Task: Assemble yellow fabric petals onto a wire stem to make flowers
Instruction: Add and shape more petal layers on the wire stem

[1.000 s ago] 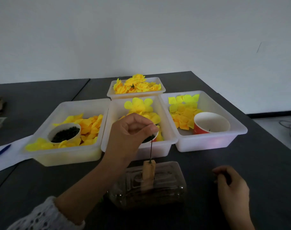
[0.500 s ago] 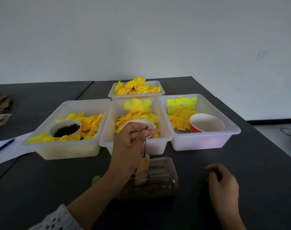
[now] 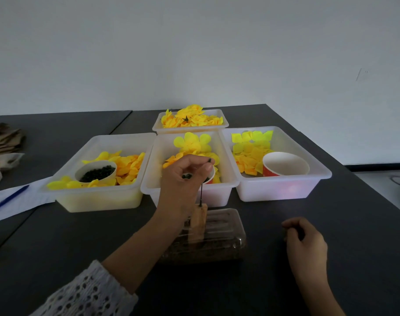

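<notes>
Wire stem (image 3: 201,194) stands upright in a small wooden block (image 3: 198,221) on a clear plastic box (image 3: 219,238), its top pinched between the thumb and curled fingers (image 3: 200,161) of the left hand (image 3: 183,183), which also holds small dark bits. The right hand (image 3: 305,242) rests on the surface (image 3: 354,224) to the right, fingers curled; whether it holds anything cannot be told. Behind the stem, the middle tray (image 3: 228,179) holds yellow petals (image 3: 192,142) and a red cup mostly hidden by the hand. The left tray (image 3: 64,190) holds petals and a white cup of dark beads (image 3: 96,172); the right tray (image 3: 315,169) holds paler square pieces and a red paper cup (image 3: 285,165). A far tray (image 3: 224,122) is heaped with yellow flowers. On the dark surface at left lie white paper and a blue pen (image 3: 8,199). A plain pale wall (image 3: 194,53) rises behind.
</notes>
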